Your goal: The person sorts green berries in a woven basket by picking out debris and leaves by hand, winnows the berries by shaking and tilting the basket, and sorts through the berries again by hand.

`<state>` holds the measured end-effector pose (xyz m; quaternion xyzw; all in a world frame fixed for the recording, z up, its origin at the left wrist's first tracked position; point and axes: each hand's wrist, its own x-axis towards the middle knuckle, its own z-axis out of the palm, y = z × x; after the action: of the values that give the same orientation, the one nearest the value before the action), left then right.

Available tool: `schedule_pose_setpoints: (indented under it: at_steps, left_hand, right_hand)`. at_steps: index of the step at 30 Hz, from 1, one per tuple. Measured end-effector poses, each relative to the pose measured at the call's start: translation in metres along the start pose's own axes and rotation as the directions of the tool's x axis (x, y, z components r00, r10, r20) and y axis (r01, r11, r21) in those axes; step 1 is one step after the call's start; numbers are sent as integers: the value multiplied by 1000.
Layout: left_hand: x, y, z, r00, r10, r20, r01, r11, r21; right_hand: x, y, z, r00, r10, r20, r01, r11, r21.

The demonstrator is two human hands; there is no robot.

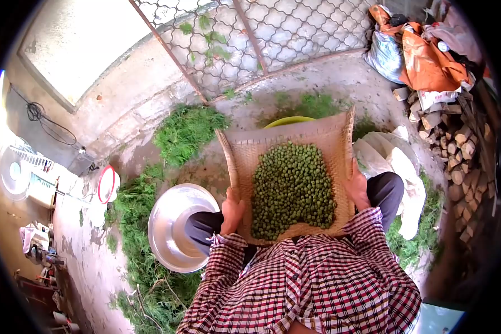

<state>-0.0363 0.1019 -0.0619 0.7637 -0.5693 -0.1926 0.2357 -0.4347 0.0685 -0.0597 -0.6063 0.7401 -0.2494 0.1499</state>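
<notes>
A woven tray (234,146) with raised side rims lies across my lap, tilted a little. Many small round green pods or berries (293,186) are heaped over its middle and lower part. My left hand (232,212) is closed on the tray's left rim. On the opposite rim, my right hand (357,186) grips the edge, its fingers partly hidden under the tray. Behind the far edge of the tray, part of a yellow-green basin rim (288,121) shows. A wide silver metal basin (162,225) stands beside my left knee.
Green cut plants (186,133) lie on the ground to the left and ahead. A white cloth sack (407,183) lies by my right knee. Stacked firewood (457,177) and orange bags (426,64) are at the right. A wire mesh panel (312,28) leans at the wall.
</notes>
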Motion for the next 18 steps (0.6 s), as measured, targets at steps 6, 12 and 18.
schedule_pose_setpoints:
  at_steps: [6,12,18]
  left_hand:
    - [12,27,-24,992,45,-122,-53,997,-60]
    - [10,-19,27,990,116,-76,-115,993,14]
    - [13,-8,-2,984,122,-127,-124,992,-9]
  right_hand:
    - [20,0,-2,971,-127,-203,157,978,140]
    - [0,26,10,991,-128,-29,129,989,72]
    - [1,-16,-20,989,-101,-109,117,981,154]
